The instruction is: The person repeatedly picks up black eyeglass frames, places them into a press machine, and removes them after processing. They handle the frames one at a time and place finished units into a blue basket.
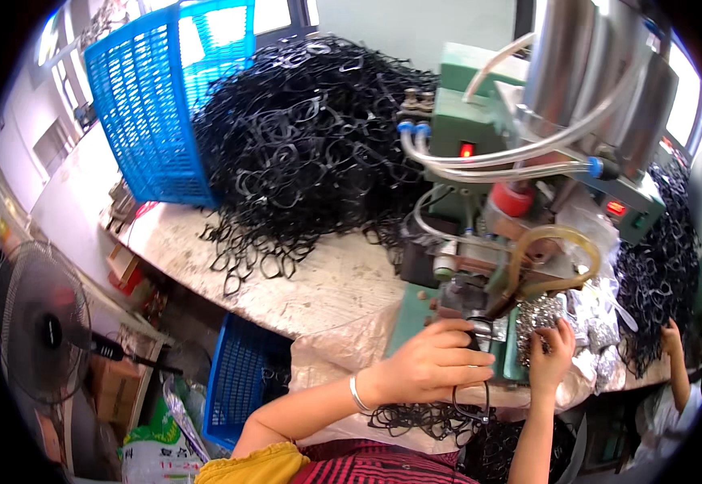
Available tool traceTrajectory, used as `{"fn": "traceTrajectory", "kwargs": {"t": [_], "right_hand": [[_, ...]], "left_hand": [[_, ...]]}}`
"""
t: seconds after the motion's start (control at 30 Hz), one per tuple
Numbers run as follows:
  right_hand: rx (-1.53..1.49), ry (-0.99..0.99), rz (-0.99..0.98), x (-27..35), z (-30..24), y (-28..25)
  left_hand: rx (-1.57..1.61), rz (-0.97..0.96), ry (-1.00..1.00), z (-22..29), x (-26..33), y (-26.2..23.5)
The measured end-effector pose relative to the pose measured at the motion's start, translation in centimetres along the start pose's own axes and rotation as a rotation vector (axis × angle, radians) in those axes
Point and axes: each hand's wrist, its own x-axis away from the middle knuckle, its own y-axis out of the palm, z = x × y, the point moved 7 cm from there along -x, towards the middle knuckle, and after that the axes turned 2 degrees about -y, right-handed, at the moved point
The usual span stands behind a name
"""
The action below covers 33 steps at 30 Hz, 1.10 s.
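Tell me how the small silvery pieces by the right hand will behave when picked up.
The small silvery pieces would likely feel light singly, being tiny beside the right hand. Their shiny, seemingly metallic surfaces suggest they may slip. Heaped loose in the green tray, they would probably slide or scatter when disturbed.

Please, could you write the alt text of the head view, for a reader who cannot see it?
A person's left hand holds a black looped piece at a green bench machine, while the right hand is at small silvery parts. Beyond, a large pile of black frames lies on the worktable beside a blue basket.
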Motion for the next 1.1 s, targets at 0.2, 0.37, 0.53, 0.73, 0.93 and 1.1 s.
{"fn": "traceTrajectory", "kwargs": {"t": [0.2, 0.37, 0.53, 0.73, 0.93, 1.1], "right_hand": [[-0.041, -0.033, 0.038, 0.0, -0.8, -0.1], [-0.304, 0.016, 0.059, -2.2, -2.9, 0.0], [-0.555, 0.197, 0.037, -1.7, -2.2, 2.4], [-0.590, 0.271, 0.033, -1.4, -1.1, 1.3], [-0.527, 0.364, 0.047, 1.0, 0.1, -0.3], [-0.654, 0.088, -0.049, -0.7, -7.1, -2.3]], "left_hand": [[-0.233, 0.753, -0.860, -8.3, 9.4, -3.4], [-0.386, 0.417, -0.916, -19.9, 8.6, -2.3], [-0.177, 0.199, -0.980, -20.8, 8.6, -7.5], [-0.867, -0.142, -1.415, -17.2, 18.1, -20.0], [-1.349, 0.128, -1.032, -18.0, 30.1, -26.7], [-1.116, 0.233, -0.958, -17.4, 27.8, -24.2]]}}
